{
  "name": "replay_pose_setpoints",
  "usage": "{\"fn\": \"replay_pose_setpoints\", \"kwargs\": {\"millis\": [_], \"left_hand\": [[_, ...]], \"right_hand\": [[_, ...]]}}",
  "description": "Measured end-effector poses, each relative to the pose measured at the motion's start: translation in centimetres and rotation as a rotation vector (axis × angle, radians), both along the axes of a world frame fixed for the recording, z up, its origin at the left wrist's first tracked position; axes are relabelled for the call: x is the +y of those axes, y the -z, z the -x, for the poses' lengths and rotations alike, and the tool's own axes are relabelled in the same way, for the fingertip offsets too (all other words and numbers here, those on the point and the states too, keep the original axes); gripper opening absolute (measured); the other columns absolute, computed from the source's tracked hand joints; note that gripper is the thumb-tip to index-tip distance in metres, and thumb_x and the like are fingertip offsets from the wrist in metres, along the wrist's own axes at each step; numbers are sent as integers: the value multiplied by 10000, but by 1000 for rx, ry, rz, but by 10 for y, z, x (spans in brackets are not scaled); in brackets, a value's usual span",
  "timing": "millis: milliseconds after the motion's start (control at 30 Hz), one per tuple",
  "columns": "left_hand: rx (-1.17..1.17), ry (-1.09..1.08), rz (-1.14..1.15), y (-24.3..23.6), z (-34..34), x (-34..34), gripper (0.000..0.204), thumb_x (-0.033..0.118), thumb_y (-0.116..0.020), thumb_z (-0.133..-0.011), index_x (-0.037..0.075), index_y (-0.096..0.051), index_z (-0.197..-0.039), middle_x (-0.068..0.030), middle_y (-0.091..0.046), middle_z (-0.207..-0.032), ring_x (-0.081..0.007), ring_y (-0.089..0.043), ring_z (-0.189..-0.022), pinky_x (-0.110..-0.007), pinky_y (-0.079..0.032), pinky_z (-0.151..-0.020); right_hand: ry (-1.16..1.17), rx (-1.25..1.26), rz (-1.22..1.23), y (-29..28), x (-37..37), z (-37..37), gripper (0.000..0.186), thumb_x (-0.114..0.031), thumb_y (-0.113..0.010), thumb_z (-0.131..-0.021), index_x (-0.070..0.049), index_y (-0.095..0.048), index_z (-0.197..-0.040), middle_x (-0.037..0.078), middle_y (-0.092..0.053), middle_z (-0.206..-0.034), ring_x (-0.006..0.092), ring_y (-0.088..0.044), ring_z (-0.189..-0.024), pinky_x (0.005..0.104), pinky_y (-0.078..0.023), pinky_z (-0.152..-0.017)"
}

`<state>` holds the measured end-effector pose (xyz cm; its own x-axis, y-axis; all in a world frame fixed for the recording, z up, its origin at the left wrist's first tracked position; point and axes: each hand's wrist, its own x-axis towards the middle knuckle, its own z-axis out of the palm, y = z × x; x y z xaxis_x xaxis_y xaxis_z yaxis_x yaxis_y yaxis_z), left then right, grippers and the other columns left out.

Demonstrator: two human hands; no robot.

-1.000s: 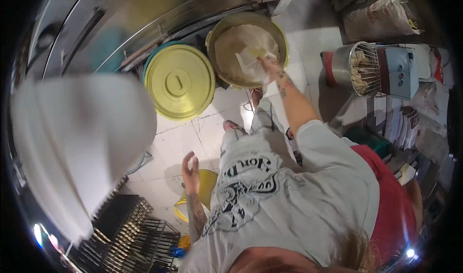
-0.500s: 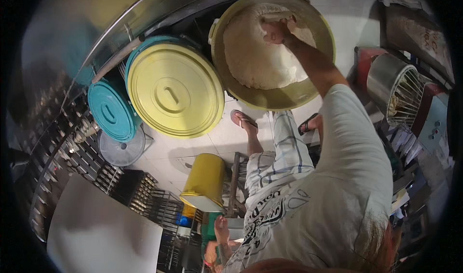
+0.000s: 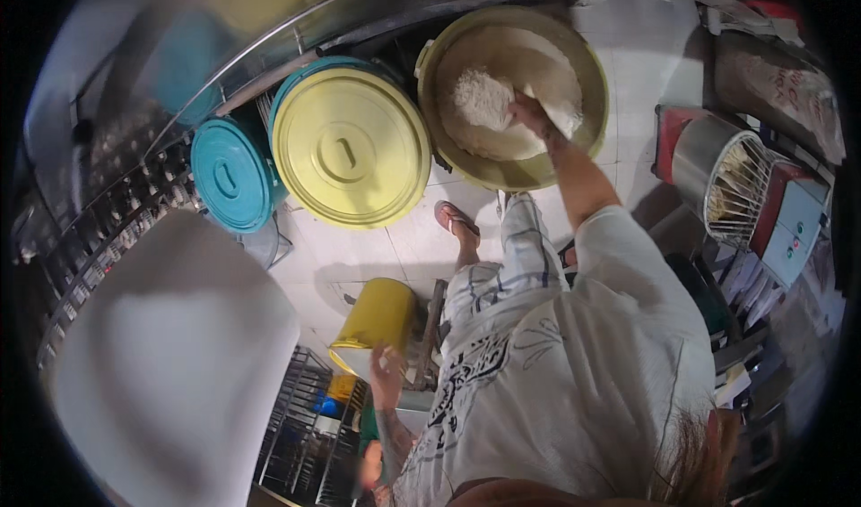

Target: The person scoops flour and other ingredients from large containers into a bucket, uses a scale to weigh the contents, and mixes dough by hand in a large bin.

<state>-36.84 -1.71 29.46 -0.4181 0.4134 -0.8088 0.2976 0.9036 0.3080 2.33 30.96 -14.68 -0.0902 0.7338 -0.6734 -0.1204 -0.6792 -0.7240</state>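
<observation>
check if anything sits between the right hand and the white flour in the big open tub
Nothing visible does. The right hand is already inside the round yellow-green open tub, touching the heap of white flour. The yellow lidded tub stands to its left, clear of the reach.

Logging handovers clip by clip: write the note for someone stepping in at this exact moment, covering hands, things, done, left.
Right hand: down in the open tub, on a scoop of flour; whether it grips a scoop is unclear.
Left hand: low at the side, by the yellow bucket; whether it touches it is unclear.
Things: tub uncovered; a yellow lid and a teal lid cover bins beside it.
Done: tub open, flour gathered.
Left: flour not yet lifted out; likely goes to the bucket.
</observation>
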Motion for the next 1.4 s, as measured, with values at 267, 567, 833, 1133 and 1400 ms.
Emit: {"fn": "replay_pose_setpoints", "kwargs": {"millis": [267, 567, 833, 1133, 1400], "left_hand": [[93, 279, -214, -10, 63, -21, 645, 126, -626, -957, 79, -280, -1500, -122, -523, -1290, -192, -505, -1205, -367, -515, -903], [89, 287, -788, -14, 107, -2, 521, -22, -540, -947, 20, -375, -1439, -139, -517, -1305, -196, -545, -1134, -342, -489, -928], [1094, 516, -1880, -169, 109, 103, 306, 33, -605, -925, -43, -519, -1209, -229, -506, -1271, -365, -509, -1196, -480, -414, -1004], [1069, 686, -1777, -322, 66, 114, 642, 315, -764, -816, 169, -520, -1392, -107, -493, -1391, -329, -424, -1326, -570, -191, -1130], [1015, 585, -1669, -298, 43, 118, 692, 330, -751, -811, 200, -445, -1418, -95, -428, -1372, -298, -448, -1298, -729, -203, -1047]], "right_hand": [[408, -19, 159, -36, -111, 0, 432, -178, -603, -756, -47, -653, -1164, 87, -643, -1048, 208, -573, -986, 327, -448, -867], [464, 165, -27, -182, -134, -25, 413, -95, -546, -758, -37, -652, -1153, 47, -627, -1036, 173, -520, -1032, 288, -402, -924], [460, 31, -416, -341, -186, -67, 191, -92, -524, -822, -59, -644, -967, 22, -620, -945, 145, -526, -873, 286, -406, -811], [489, 215, -776, -637, -195, -62, 82, -150, -531, -858, -110, -552, -789, -39, -486, -640, 70, -405, -517, 228, -322, -452], [86, 274, -845, -834, -113, 14, 180, -189, -549, -868, -117, -483, -717, -43, -419, -599, 90, -331, -439, 258, -349, -433]]}}
